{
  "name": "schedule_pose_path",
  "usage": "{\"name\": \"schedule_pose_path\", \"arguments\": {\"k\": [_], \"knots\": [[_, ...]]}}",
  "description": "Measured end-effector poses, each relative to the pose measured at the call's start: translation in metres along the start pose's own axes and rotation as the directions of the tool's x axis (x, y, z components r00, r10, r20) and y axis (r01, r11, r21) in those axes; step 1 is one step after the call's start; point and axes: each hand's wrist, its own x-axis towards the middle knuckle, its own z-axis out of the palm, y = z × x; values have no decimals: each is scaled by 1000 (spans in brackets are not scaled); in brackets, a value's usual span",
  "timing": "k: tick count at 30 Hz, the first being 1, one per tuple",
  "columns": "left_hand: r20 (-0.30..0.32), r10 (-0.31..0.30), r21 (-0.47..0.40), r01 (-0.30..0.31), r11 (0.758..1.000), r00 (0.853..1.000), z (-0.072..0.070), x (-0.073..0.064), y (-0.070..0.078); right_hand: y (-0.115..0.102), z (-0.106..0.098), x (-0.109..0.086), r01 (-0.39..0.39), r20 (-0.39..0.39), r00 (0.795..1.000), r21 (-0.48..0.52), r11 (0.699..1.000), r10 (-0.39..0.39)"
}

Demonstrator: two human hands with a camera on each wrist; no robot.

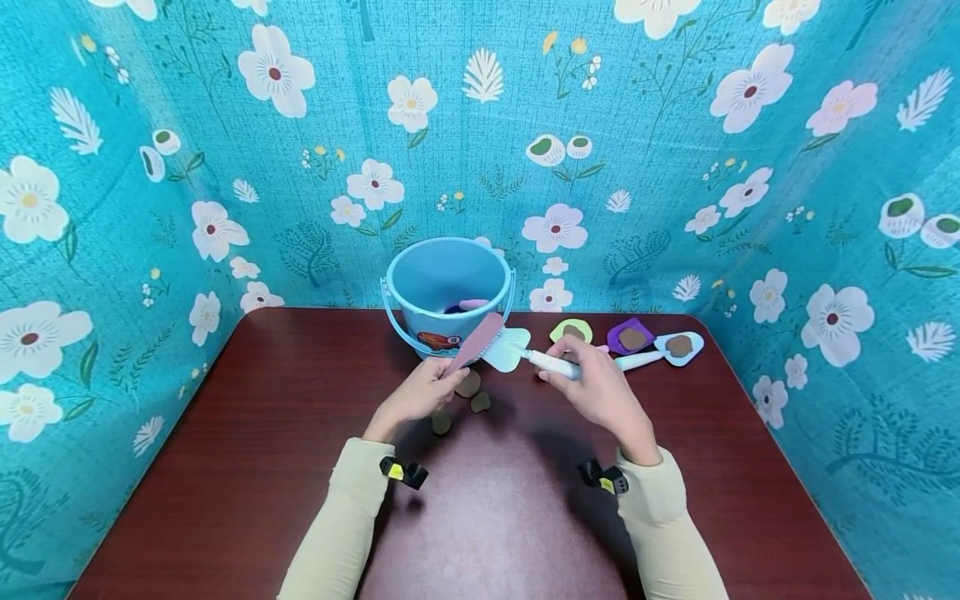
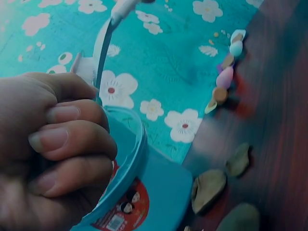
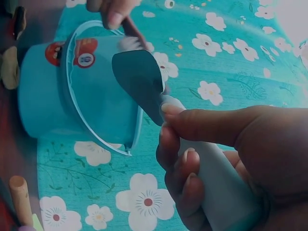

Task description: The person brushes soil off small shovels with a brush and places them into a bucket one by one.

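Observation:
My left hand grips a pink brush with pale bristles, held up in front of the bucket. In my right hand is a light blue toy shovel, held by its handle with the blade pointing left. The brush's bristles are right at the shovel blade. Behind both hands stands a blue bucket, its handle hanging down in front. Several brown lumps lie on the table below the left hand, near the bucket.
Right of the bucket lie a green shovel, a purple shovel and another light blue shovel, each with a brown lump on its blade. A pink thing shows inside the bucket. Flowered cloth hangs behind the dark red table.

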Motion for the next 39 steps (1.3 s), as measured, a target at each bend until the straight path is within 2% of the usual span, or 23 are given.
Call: {"name": "schedule_pose_path", "arguments": {"k": [6, 11, 16, 21, 25, 29, 39], "knots": [[-29, -13, 23, 14, 1000, 999, -8, -1, -5, 2, -4, 2, -1, 2, 1000, 20, 1000, 1], [-18, 10, -7, -11, 1000, 1000, -9, -4, 3, 2, -1, 2, 0, 1, 1000, 51, 999, 0], [55, 72, -58, -69, 996, 996, 4, -6, 21, 0, 3, 3, 8, -9, 1000, 68, 998, -8], [97, 73, -45, -68, 997, 993, 19, -4, 26, -2, 5, 3, 14, -24, 1000, 44, 999, -13], [80, 69, -6, -69, 998, 994, 23, -3, 24, -2, 5, 2, 26, -44, 999, -5, 1000, -26], [62, 59, 17, -61, 998, 996, 20, -3, 22, -2, 5, 2, 38, -42, 998, -20, 999, -39], [1, 43, -27, -43, 999, 999, 6, -1, 9, 0, 2, 2, 51, -47, 998, -17, 999, -52]]}}
